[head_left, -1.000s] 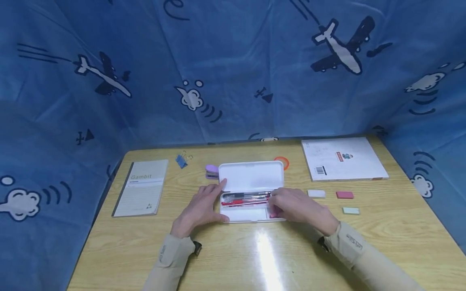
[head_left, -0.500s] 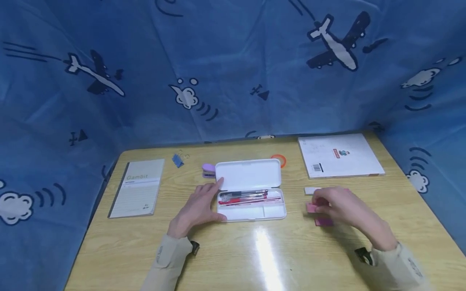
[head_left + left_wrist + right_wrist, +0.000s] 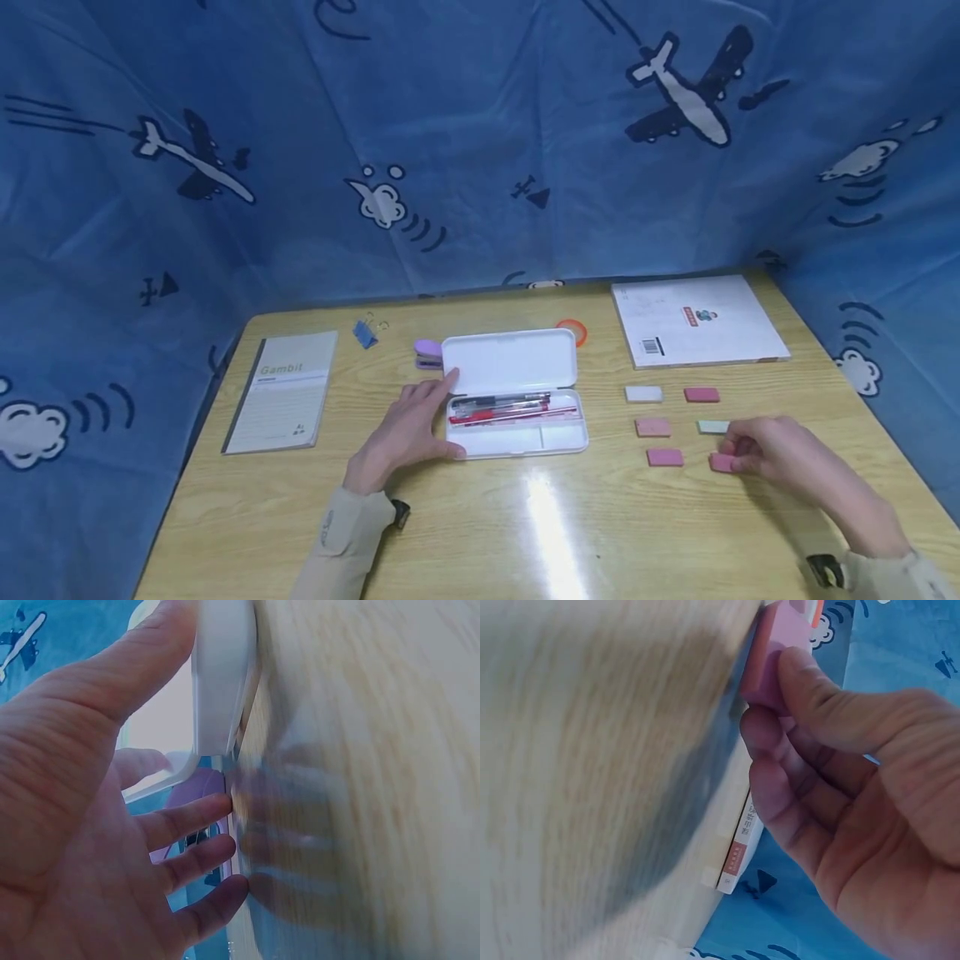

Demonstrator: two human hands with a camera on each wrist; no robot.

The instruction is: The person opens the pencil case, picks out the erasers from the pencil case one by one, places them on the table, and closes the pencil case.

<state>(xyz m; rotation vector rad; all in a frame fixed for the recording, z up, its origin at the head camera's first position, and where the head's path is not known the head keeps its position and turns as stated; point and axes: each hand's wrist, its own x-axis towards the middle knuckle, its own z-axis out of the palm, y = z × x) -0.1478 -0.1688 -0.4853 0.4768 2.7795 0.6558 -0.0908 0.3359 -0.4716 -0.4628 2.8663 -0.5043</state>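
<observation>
My left hand (image 3: 405,429) rests at the left end of the white pencil case (image 3: 564,442), whose lid stands open at the back. Its thumb lies on the case's front corner and its index finger touches the lid's edge. In the left wrist view, the other fingers (image 3: 199,859) extend to the tabletop. Black and red pens (image 3: 498,410) lie in the case's long compartment. To the right, my right hand (image 3: 787,454) pinches a pink eraser (image 3: 769,664) between thumb and fingertips, close over the table. Around it lie two pink erasers (image 3: 665,457) and a pale green eraser (image 3: 712,427).
A white eraser (image 3: 643,394) and a darker pink eraser (image 3: 701,394) lie behind these. A white book (image 3: 697,325) is at the back right. Beyond the case are an orange tape roll (image 3: 581,332), purple stapler (image 3: 428,353), blue binder clip (image 3: 365,334) and notebook (image 3: 285,392).
My right hand has gone from the pencil case to the right. It has set down pink erasers in front of the white one and now holds another. My left hand has stayed at the case.
</observation>
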